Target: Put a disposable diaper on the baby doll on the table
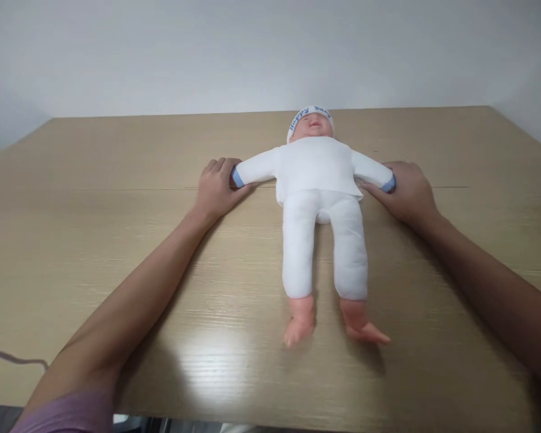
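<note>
A baby doll (pixel 318 180) in a white suit with blue cuffs and a white cap lies on its back on the wooden table (pixel 94 198), head toward the far edge, arms spread, bare feet toward me. My left hand (pixel 216 187) is closed around the doll's hand at the end of its sleeve on the left side. My right hand (pixel 408 191) is closed around the doll's other hand at the blue cuff on the right side. Both doll hands are hidden inside my fingers.
A plain white wall rises behind the table's far edge. A thin cable (pixel 13 359) lies at the table's near left corner. My purple sleeve (pixel 67 415) shows at the bottom left.
</note>
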A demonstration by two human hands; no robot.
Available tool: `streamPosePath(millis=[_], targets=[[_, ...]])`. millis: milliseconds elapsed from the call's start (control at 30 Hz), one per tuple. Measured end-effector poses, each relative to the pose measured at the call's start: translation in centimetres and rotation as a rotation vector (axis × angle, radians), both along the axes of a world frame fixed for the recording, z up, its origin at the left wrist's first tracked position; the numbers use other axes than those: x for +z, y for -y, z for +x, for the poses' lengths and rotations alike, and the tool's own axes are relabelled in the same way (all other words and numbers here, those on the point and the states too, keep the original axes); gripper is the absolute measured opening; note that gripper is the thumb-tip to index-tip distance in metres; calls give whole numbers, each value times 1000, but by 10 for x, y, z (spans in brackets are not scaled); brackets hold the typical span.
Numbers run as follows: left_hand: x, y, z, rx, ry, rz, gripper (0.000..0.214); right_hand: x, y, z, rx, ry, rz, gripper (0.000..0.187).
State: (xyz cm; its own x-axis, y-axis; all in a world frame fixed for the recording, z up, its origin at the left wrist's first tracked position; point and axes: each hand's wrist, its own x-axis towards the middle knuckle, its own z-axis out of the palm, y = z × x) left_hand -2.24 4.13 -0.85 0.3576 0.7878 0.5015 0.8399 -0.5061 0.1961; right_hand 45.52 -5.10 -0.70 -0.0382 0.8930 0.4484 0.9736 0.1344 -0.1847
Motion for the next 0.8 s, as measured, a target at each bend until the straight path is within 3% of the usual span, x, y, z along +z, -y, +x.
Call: streamPosePath(millis=[133,333,533,667,800], targets=[[-5,-5,-19,-13,-14,-10,70,-4,2,13,4,-8,-9,73],[-9,-14,-6,39,-33,-69,69,-6,-10,13,-5,-12,0,75],[-5,2,-5,56,40,-82,68,-18,1,12,-51,-27,73,81],[-3,12,-6,47,49,-30,73,-19,11,11,-92,-31,79,66],[0,16,-3,32,13,-12,58,-17,13,13,-111,-63,101,59]])
